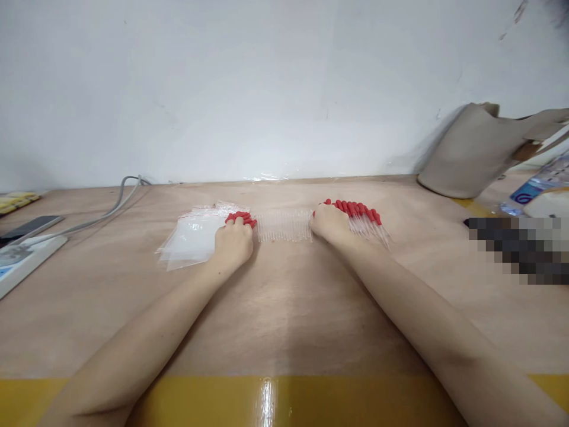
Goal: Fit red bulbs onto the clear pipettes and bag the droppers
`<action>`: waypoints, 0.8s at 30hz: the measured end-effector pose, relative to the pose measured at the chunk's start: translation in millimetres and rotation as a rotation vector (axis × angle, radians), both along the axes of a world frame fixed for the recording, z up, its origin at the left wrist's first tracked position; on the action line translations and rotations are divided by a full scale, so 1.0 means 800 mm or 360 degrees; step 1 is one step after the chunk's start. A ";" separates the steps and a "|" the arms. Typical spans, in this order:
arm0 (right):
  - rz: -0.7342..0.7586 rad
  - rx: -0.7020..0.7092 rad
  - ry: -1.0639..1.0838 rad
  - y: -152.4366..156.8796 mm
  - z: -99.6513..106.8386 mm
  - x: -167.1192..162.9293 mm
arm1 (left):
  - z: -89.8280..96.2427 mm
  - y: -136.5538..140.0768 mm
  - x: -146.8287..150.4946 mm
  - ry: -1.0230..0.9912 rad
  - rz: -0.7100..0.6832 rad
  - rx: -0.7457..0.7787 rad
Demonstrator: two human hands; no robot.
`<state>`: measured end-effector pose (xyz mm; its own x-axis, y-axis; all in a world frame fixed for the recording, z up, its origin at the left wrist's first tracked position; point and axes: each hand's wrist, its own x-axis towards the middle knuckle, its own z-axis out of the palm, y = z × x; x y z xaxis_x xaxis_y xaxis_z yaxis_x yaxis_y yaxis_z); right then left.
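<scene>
Between my hands lies a row of thin clear tubes point(284, 225), side by side on the wooden table. My left hand point(235, 240) rests at the row's left end, its fingers curled down against a small cluster of red rubber bulbs point(242, 216). My right hand point(329, 222) is at the row's right end, fingers bent inward and closed. Their fingertips are hidden, so what each pinches does not show. Just right of that hand lie several droppers point(362, 214), clear tubes with red bulbs on their far ends. Clear zip bags point(191, 237) lie beside my left hand.
A power strip point(33, 261) with grey cables point(102, 214) and a phone point(33, 228) lie on the left. At the right stand a beige bag point(466, 148) and a water bottle point(533, 187). A white wall point(284, 89) closes off the back; yellow tape point(222, 403) edges the front.
</scene>
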<state>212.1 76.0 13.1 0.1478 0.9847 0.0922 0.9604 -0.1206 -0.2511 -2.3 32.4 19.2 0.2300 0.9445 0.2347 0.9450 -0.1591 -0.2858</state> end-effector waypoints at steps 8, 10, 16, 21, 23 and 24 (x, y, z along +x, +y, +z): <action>-0.0002 -0.0145 0.0046 0.003 0.003 0.000 | -0.003 -0.006 0.010 -0.0053 0.0018 0.0122; 0.0010 -0.0156 0.0043 0.003 0.002 -0.002 | -0.005 -0.007 0.013 -0.0062 -0.0004 0.0152; 0.0056 -0.0158 0.0007 -0.006 0.006 -0.005 | -0.024 -0.012 0.026 -0.0336 -0.0427 0.0230; 0.0575 0.0169 -0.0355 -0.048 0.015 0.020 | -0.043 -0.007 0.025 -0.0846 -0.0770 0.0200; 0.1011 0.0407 -0.0537 -0.068 0.011 0.038 | -0.047 -0.004 0.023 -0.0930 -0.0816 0.0226; 0.1197 0.0484 -0.0580 -0.077 0.008 0.047 | -0.047 -0.003 0.023 -0.0950 -0.0834 0.0232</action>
<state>249.5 14.8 19.4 -0.6179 0.7345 0.2805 0.7850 0.5966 0.1671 15.9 29.8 -18.5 0.4316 0.6990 0.5702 0.7574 -0.6241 0.1918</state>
